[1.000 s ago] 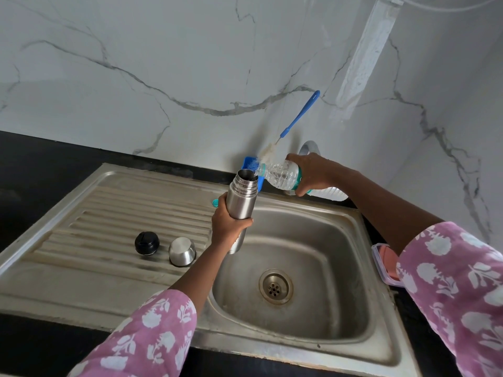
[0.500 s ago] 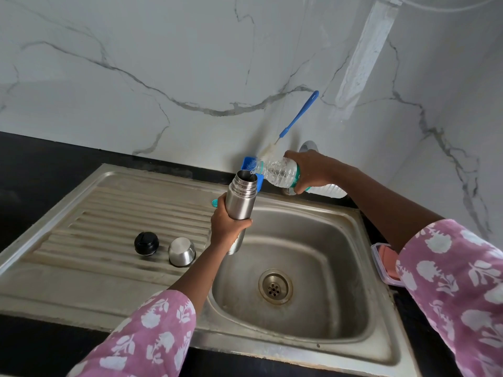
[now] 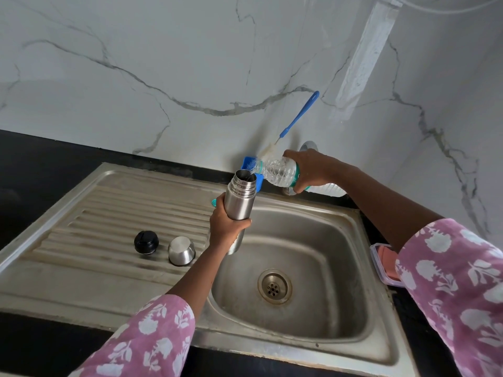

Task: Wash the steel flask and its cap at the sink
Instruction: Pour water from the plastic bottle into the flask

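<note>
Fingers (image 3: 243,223) of the left hand (image 3: 225,227) are wrapped round the upright steel flask (image 3: 241,199), so water from the right hand's (image 3: 309,170) gripped bottle (image 3: 277,172) is caught.

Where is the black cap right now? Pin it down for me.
In the head view, the black cap stands on the ribbed drainboard, left of the sink basin, close beside the steel cup on its right.

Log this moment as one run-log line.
left hand grips steel flask over sink | right hand tips plastic bottle into its mouth | black cap, steel cup on drainboard
</note>
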